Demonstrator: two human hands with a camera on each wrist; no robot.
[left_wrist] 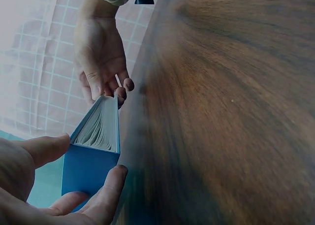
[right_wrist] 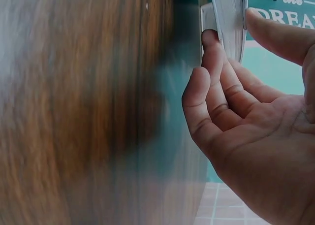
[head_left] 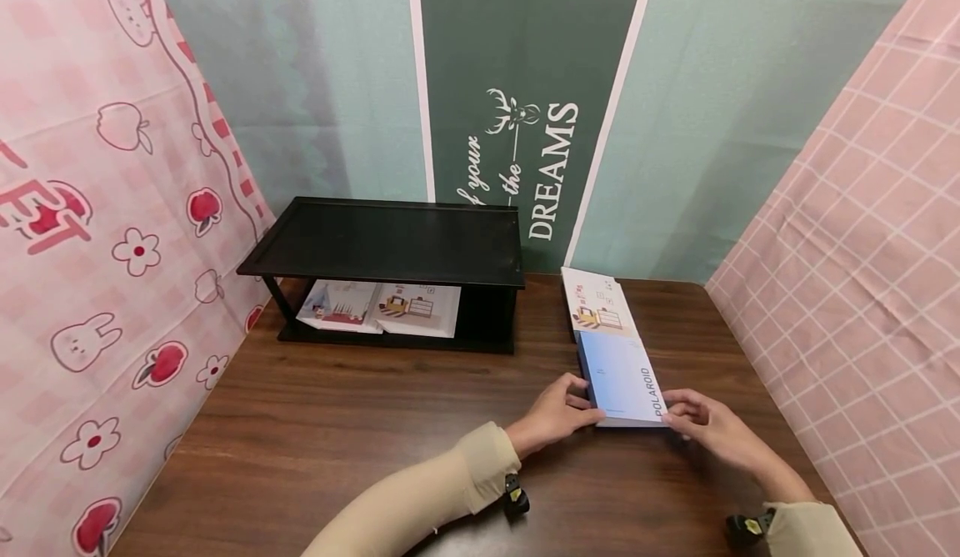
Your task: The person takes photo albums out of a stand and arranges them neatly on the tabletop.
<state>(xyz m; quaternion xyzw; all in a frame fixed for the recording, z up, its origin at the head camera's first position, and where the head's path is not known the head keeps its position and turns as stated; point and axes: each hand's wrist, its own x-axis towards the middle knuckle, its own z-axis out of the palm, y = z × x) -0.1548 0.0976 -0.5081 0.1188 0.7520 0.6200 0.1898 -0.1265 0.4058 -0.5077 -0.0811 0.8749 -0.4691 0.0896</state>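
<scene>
Left arm (head_left: 408, 494): enters from the near edge, slants far and right, wrapped in a beige sleeve (head_left: 450, 474).
Left wrist (head_left: 521, 440): bare beyond the cuff.
Left hand (head_left: 553, 413): reaches past the middle to the right, set in a pinch.
Left thumb (left_wrist: 47, 150): extended rightward on the near side, parted from the fingers.
Left fingers (left_wrist: 113, 181): bent, farther off than the thumb.
Right arm (head_left: 776, 478): enters from the near right corner, slants far and left, bare past the beige cuff (head_left: 810, 532).
Right hand (head_left: 708, 428): reaches leftward, pinching.
Right thumb (right_wrist: 280, 35): outstretched, opposed to the fingers.
Right fingers (right_wrist: 197, 89): bent, slightly staggered.
Both hands: face each other, apart, about equally far.
</scene>
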